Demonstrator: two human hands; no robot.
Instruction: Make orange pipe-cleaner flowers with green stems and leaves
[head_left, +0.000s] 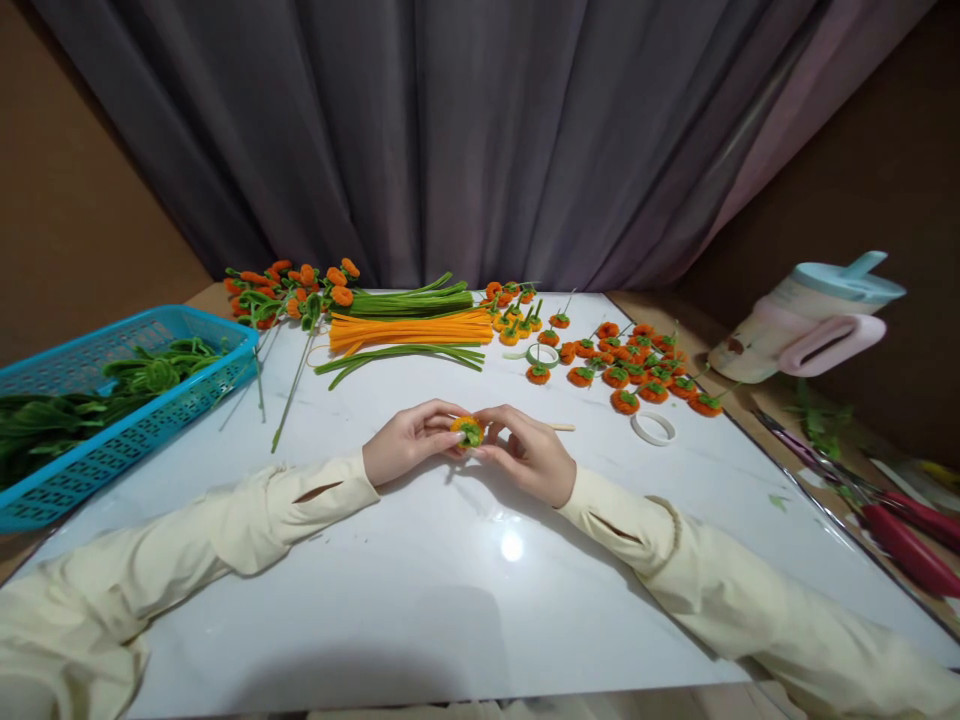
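Between my two hands is a small yellow-orange pipe-cleaner fruit (468, 430) with a green cap on the side facing me. My left hand (412, 440) grips it from the left, thumb along its edge. From the right, the fingertips of my right hand (531, 455) pinch its other side. Part of the fruit is hidden by the fingers. Behind my right hand a thin pale stick (562, 427) pokes out on the table. Beyond the hands lie bundles of orange pipe cleaners (412, 328) and green pipe cleaners (412, 302).
Several finished orange fruits (615, 376) cluster at the back right, near a white tape roll (653, 429). At left stands a blue basket (187, 375) of green leaves. Orange-tipped stems (300, 285) lie behind it. On the right are a tumbler (802, 320) and red-handled pliers (907, 545).
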